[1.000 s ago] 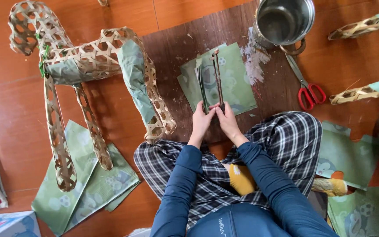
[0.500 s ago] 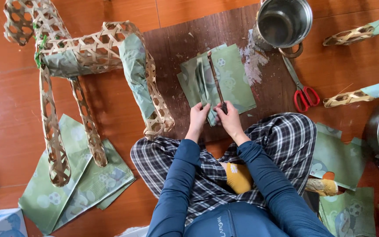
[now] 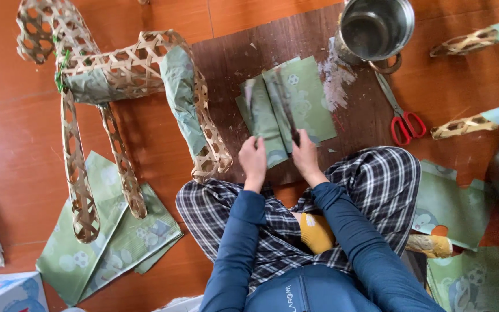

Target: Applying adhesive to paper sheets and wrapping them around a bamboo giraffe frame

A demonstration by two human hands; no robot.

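Several green patterned paper sheets [image 3: 310, 95] lie stacked on a dark wooden board [image 3: 232, 63] in front of my crossed legs. My left hand [image 3: 253, 159] grips the near edge of the stack, fingers curled over it. My right hand [image 3: 306, 156] is closed on the near end of a thin dark strip [image 3: 287, 110], which runs away from me across the top sheet. The strip is blurred, and I cannot tell whether it is a blade or a slat.
A woven bamboo animal frame [image 3: 128, 63], partly covered in green paper, lies at left over more green sheets [image 3: 111, 242]. A metal pot [image 3: 376, 26], a white paste smear [image 3: 336, 81] and red-handled scissors [image 3: 402, 118] are at right, with two wrapped bamboo legs [image 3: 475, 121].
The folded piece that both hands held up a second ago has come down onto the paper stack. Both hands have drawn slightly nearer to my knees.
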